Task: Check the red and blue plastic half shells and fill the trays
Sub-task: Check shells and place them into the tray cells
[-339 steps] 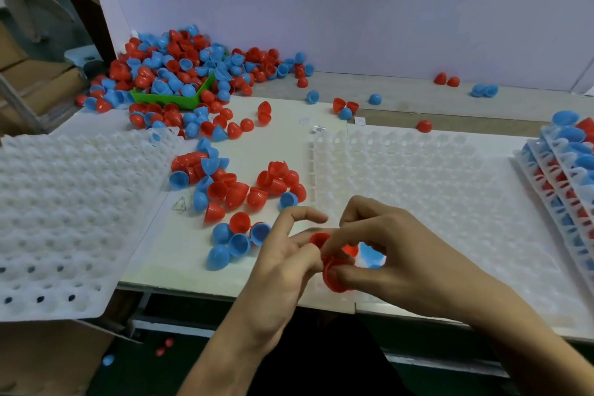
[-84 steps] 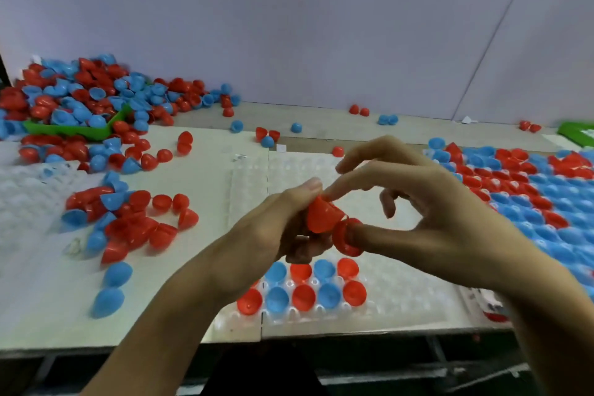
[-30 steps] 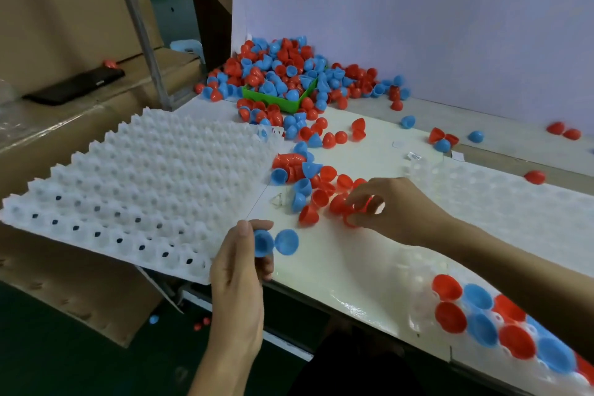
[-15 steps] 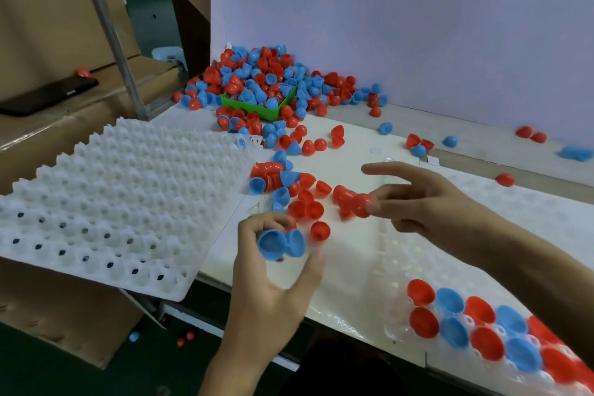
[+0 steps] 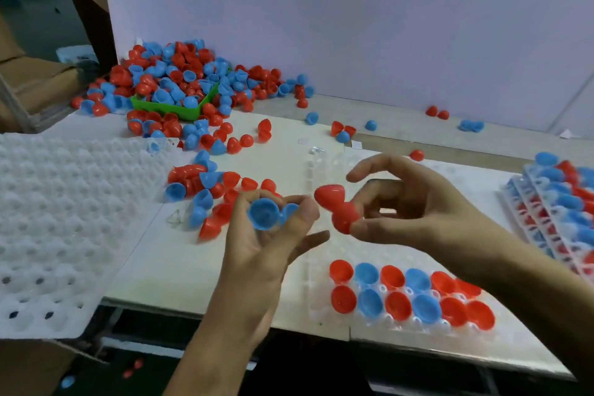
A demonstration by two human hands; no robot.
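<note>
My left hand point(image 5: 266, 244) holds two blue half shells point(image 5: 264, 214) between thumb and fingertips, hollow sides toward me. My right hand point(image 5: 414, 212) pinches two red half shells point(image 5: 337, 207) just right of the blue ones, above the table. Below them lies a clear tray point(image 5: 418, 336) with two rows of alternating red and blue shells point(image 5: 398, 294) along its front edge. A loose cluster of red and blue shells point(image 5: 212, 193) lies on the table left of my hands.
A big heap of shells point(image 5: 180, 80) covers a green bin point(image 5: 180, 111) at the back left. An empty white tray point(image 5: 64, 219) overhangs the table's left edge. Filled trays point(image 5: 559, 206) are stacked at the right. Stray shells dot the back ledge.
Both hands lifted from the loose cluster and came together over the clear tray. The right hand now pinches two red shells; the left still holds its two blue ones.
</note>
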